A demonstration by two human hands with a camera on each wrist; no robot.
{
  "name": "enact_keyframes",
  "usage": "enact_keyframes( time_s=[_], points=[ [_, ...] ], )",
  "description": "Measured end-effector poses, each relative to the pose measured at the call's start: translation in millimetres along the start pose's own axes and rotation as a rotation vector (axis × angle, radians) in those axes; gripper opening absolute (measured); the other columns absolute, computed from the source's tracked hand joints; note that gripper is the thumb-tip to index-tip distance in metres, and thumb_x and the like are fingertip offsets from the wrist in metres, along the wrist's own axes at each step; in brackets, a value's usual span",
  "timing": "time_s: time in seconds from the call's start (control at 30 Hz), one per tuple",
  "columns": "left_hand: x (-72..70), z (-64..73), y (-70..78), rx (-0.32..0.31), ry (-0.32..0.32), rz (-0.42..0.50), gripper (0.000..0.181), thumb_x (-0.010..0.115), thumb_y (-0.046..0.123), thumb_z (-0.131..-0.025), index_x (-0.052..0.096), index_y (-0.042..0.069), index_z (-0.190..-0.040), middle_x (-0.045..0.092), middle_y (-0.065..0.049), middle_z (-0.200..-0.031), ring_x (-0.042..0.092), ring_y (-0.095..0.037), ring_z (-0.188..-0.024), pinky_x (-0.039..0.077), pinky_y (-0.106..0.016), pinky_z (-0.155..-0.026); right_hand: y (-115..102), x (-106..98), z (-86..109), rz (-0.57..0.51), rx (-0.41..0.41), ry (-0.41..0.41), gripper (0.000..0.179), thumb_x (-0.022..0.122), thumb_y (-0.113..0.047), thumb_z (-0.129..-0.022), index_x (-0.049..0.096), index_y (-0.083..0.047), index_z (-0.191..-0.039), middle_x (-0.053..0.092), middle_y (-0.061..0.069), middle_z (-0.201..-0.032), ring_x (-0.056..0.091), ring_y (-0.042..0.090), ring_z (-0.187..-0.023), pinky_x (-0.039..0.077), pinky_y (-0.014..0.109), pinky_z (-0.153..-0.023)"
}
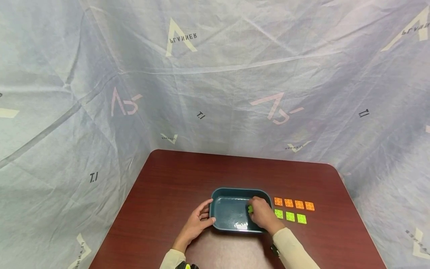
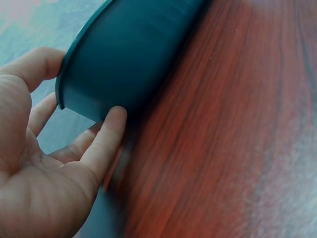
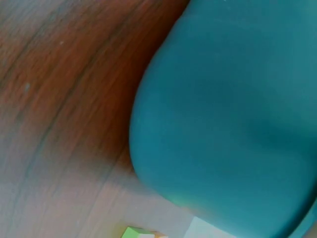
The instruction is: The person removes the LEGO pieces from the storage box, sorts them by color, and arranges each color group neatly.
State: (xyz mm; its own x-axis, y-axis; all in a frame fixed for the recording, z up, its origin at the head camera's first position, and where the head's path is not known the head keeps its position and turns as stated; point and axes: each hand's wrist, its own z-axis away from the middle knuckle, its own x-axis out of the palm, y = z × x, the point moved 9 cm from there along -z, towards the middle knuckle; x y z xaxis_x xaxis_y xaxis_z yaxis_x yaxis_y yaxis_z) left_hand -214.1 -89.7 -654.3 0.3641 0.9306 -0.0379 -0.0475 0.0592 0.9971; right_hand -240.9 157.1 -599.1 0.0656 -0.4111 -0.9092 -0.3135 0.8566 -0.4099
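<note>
A dark teal plastic tray (image 1: 231, 229) sits on the table. My left hand (image 1: 196, 223) holds its left end, with thumb and index fingertips against the outer wall and rim. In the left wrist view the bent index finger (image 2: 42, 64) meets the rim, and the thumb (image 2: 111, 131) presses lower on the wall. My right hand (image 1: 262, 213) reaches over the tray's right end and pinches a green toy building brick (image 1: 250, 209) inside it. The right wrist view shows only the tray's outer wall (image 3: 223, 109); hand and held brick are out of that view.
Right of the tray lie two rows of square toy bricks: orange bricks (image 1: 293, 203) behind, three lime green bricks (image 1: 290, 216) in front. The reddish-brown wooden table (image 1: 161, 186) has rounded far corners. Grey printed cloth (image 1: 218, 86) hangs behind and beside it.
</note>
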Motion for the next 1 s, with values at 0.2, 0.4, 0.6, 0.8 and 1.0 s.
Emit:
enact_keyframes(
  time_s=[0.2,0.4,0.6,0.8,1.0],
  points=[
    [-0.1,-0.1,-1.4,-0.006,-0.004,-0.001,0.077,0.080,0.016,-0.096,0.041,0.018,-0.163,0.052,-0.029,-0.152,0.060,-0.044,-0.130,0.054,-0.025,-0.092,-0.6,-3.0,-0.1,-0.027,-0.013,0.008,0.026,0.091,-0.002,-0.076,0.080,-0.006,-0.099,0.071,0.004,-0.094,0.065,0.019,-0.086,0.061,0.042,-0.077],
    [-1.4,0.7,-0.5,-0.010,0.000,-0.008,0.078,0.080,0.016,-0.096,0.041,0.018,-0.163,0.053,-0.028,-0.152,0.060,-0.043,-0.130,0.054,-0.025,-0.092,0.9,-7.7,0.4,-0.054,0.008,0.013,0.026,0.093,-0.007,-0.076,0.080,-0.007,-0.098,0.071,0.003,-0.095,0.064,0.017,-0.084,0.060,0.039,-0.074],
    [-1.3,0.5,-1.6,-0.014,-0.004,-0.013,0.078,0.080,0.018,-0.096,0.041,0.019,-0.163,0.053,-0.027,-0.152,0.060,-0.042,-0.130,0.054,-0.025,-0.092,1.5,-15.2,3.2,-0.061,0.015,0.048,0.026,0.093,-0.010,-0.076,0.079,-0.011,-0.098,0.070,-0.002,-0.096,0.059,0.011,-0.082,0.057,0.035,-0.073],
    [-1.2,0.6,-2.9,-0.017,-0.005,-0.012,0.077,0.080,0.019,-0.096,0.041,0.020,-0.163,0.053,-0.026,-0.153,0.060,-0.042,-0.130,0.054,-0.025,-0.092,-2.4,-24.5,4.5,-0.087,-0.023,0.120,0.025,0.094,-0.012,-0.076,0.081,-0.010,-0.097,0.074,0.000,-0.098,0.062,0.014,-0.086,0.057,0.038,-0.076],
    [-1.4,0.7,-2.0,-0.007,-0.002,-0.018,0.077,0.079,0.018,-0.096,0.042,0.019,-0.163,0.053,-0.027,-0.152,0.060,-0.042,-0.130,0.054,-0.025,-0.092,-0.5,-29.4,5.5,-0.124,0.000,0.142,0.026,0.094,-0.011,-0.077,0.082,-0.009,-0.100,0.077,0.002,-0.102,0.064,0.016,-0.091,0.058,0.036,-0.077]
  ],
)
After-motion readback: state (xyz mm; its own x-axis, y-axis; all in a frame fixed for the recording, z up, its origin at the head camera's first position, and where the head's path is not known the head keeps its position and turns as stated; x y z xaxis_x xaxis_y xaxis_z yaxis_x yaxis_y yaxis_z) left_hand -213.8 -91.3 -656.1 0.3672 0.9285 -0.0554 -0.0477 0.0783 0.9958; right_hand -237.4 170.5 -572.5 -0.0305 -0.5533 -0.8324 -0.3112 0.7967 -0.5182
